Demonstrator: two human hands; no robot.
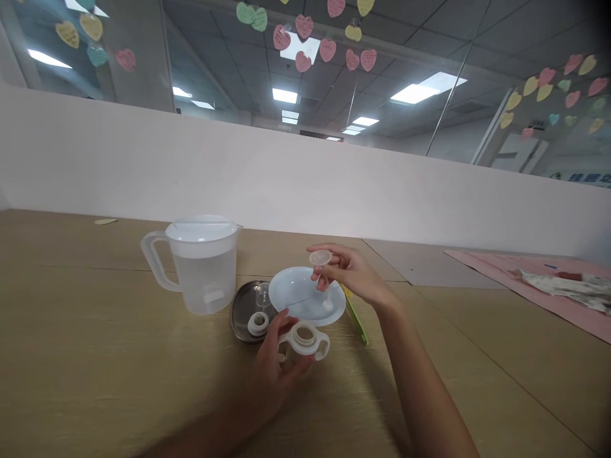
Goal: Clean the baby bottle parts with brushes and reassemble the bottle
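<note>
My left hand (279, 356) is wrapped round a white two-handled bottle part (305, 346) with a round opening on top, just in front of the white plate. Above the plate, my right hand (346, 270) pinches a small clear round disc (320, 257) between thumb and fingers. The white plate (291, 292) lies beneath that hand. To its left, a dark metal tray (241, 312) holds a white ring-shaped cap (258, 324) and a small clear cup-like piece (263, 296).
A clear plastic pitcher (205, 273) with a handle stands left of the tray. A green and yellow tool (356, 318) lies right of the plate. A pink mat (515, 280) with white cloth (568, 286) is at the far right. A white wall (286, 184) rises behind the table.
</note>
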